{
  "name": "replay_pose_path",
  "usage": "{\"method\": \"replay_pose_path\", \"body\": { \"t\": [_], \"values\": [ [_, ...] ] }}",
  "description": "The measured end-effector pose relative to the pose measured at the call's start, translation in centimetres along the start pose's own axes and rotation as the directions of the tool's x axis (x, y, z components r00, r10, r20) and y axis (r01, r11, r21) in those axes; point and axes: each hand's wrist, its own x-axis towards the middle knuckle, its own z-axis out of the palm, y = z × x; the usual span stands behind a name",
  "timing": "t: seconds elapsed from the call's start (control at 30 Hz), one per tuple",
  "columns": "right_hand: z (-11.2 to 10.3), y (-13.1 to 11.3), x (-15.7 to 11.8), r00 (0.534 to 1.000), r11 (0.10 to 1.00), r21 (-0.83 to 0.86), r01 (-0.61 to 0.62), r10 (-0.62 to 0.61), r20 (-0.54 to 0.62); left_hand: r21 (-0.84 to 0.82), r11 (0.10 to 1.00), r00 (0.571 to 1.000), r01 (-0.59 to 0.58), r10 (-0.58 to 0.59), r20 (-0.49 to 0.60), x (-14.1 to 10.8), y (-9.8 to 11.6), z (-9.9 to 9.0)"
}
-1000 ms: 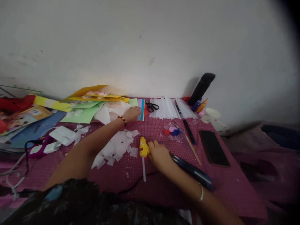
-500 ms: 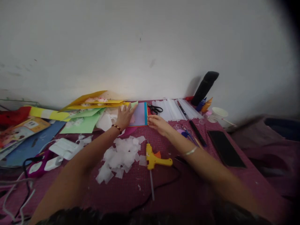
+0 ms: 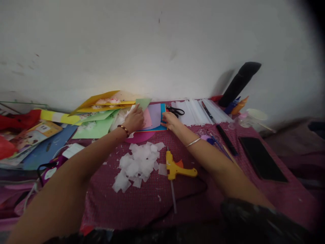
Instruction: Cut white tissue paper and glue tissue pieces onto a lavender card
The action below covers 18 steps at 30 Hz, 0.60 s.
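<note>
My left hand (image 3: pixel 135 120) rests on a stack of coloured paper, its fingers bent over white paper and a pink sheet (image 3: pixel 147 119); what they pinch is too small to tell. My right hand (image 3: pixel 170 121) is at the stack's right side, fingers apart, touching the edge of a lilac sheet (image 3: pixel 155 113) that lies over a blue one (image 3: pixel 163 108). A green sheet (image 3: pixel 143 102) sticks out behind. Nearer me lie a pile of white paper squares (image 3: pixel 138 162) and a yellow glue gun (image 3: pixel 172 167).
Black scissors (image 3: pixel 175 111), white translucent sheets (image 3: pixel 191 113), a black marker (image 3: pixel 226 139) and a phone (image 3: pixel 262 159) lie right. Orange and green papers (image 3: pixel 96 127), books (image 3: pixel 38 135) and a purple power strip (image 3: pixel 50 171) are left. A black cylinder (image 3: pixel 238 84) leans against the wall.
My left hand has drawn back from the lilac sheet, uncovering the pink one. My right fingers have spread onto the stack's right edge. The view has shifted slightly.
</note>
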Motion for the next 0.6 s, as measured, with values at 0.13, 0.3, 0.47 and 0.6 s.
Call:
{"method": "replay_pose_path", "body": {
  "t": [0.13, 0.3, 0.47, 0.6],
  "values": [
    [0.4, 0.7, 0.9, 0.995, 0.996, -0.07, -0.05, 0.056, 0.08, -0.013, 0.998, 0.998, 0.056, -0.056, -0.013, -0.6, 1.2, 0.6],
    [0.7, 1.7, 1.2, 0.99, 0.976, -0.208, -0.069, 0.092, 0.106, 0.021, 0.99, 0.99, 0.14, -0.14, -0.019, -0.2, 1.4, 0.8],
    [0.0, 1.0, 1.2, 0.996, 0.978, -0.208, -0.023, 0.041, 0.083, 0.046, 0.976, 0.975, 0.213, -0.209, -0.074, -0.9, -0.2, -0.3],
    [-2.1, -0.6, 1.0, 0.999, 0.988, -0.153, 0.024, -0.017, 0.048, -0.003, 0.963, 0.961, 0.269, -0.268, -0.065, -1.8, -1.6, -0.6]
  ]
}}
